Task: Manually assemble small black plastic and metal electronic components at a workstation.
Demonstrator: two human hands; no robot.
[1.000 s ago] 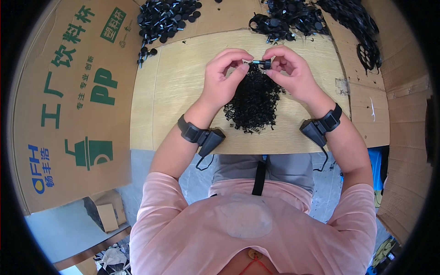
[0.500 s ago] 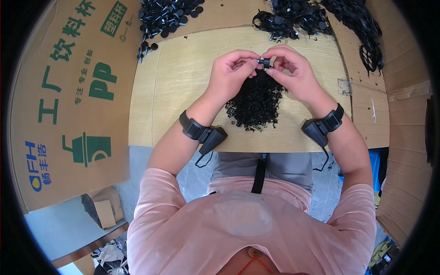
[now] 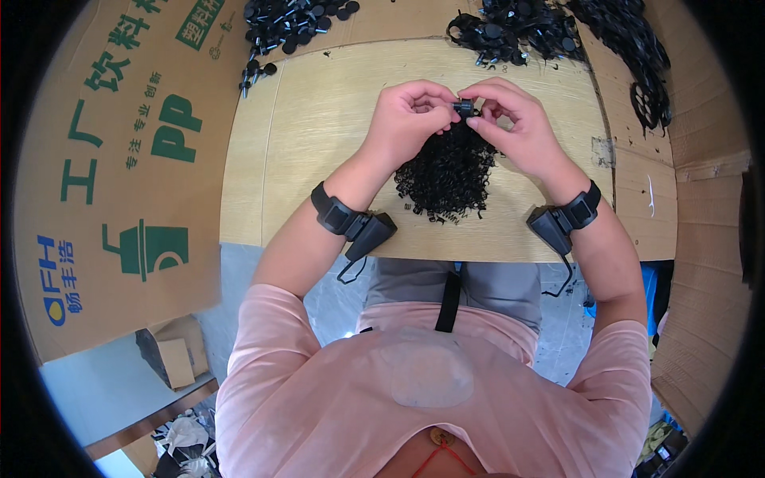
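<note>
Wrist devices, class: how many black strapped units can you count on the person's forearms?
2. One wrist device sits on the left forearm, below the left hand; the other wrist device sits on the right forearm, below the right hand. None seems hidden.

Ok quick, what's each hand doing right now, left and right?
Left hand: closed, fingertips pinching one end of the small black part.
Right hand: closed, pinching the same part from the other side.
</note>
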